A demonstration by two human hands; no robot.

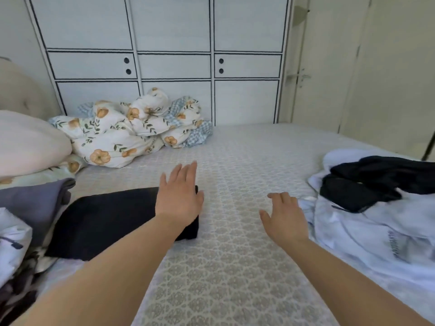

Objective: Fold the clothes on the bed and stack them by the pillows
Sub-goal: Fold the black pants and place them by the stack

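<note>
Over on the left edge of the bed (pixel 235 267) a grey folded garment (pixel 35 196) lies on top of a small stack, with a pale printed cloth (pixel 11 241) just below it and a plump cream pillow (pixel 30 142) behind. Beyond the pillow a flowered duvet (pixel 122 132) is bunched up against the white wardrobe (pixel 169 43). Next along, a black folded garment (pixel 106 220) lies flat on the patterned sheet, just beside that stack. The left hand (pixel 179 198) is over its right-hand end, fingers straight and together, palm down, gripping nothing; whether it actually presses the cloth I cannot tell. A strip of bare sheet separates it from the right hand (pixel 284 220), which is spread loosely, palm down, low over the mattress and holding nothing. Just beside its fingers, on the right, the unfolded heap begins: a pale blue-white garment (pixel 367 231) lies rumpled, with a crumpled black garment (pixel 376 182) lying on top of it.
</note>
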